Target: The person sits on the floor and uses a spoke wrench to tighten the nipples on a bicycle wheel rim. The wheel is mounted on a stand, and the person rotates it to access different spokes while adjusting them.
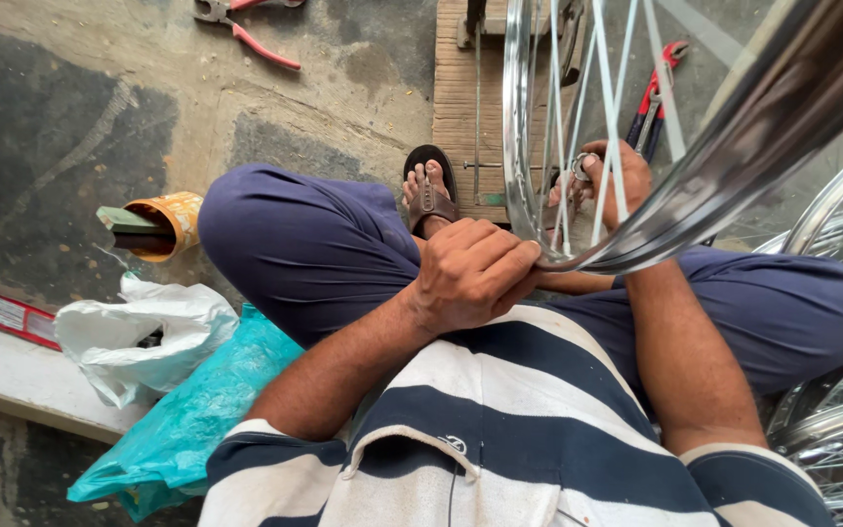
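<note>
A shiny chrome bicycle wheel rim with thin spokes stands upright in front of me, over my crossed legs in dark blue trousers. My left hand is closed around the rim's near edge. My right hand reaches in among the spokes and pinches a small round metal tool against one of them. The wheel rests by a wooden block, next to my sandalled foot.
Red-handled pliers lie on the concrete floor at top left, another red-handled tool behind the spokes. An orange cup, a white bag and a teal bag sit at my left. More chrome rims are stacked at right.
</note>
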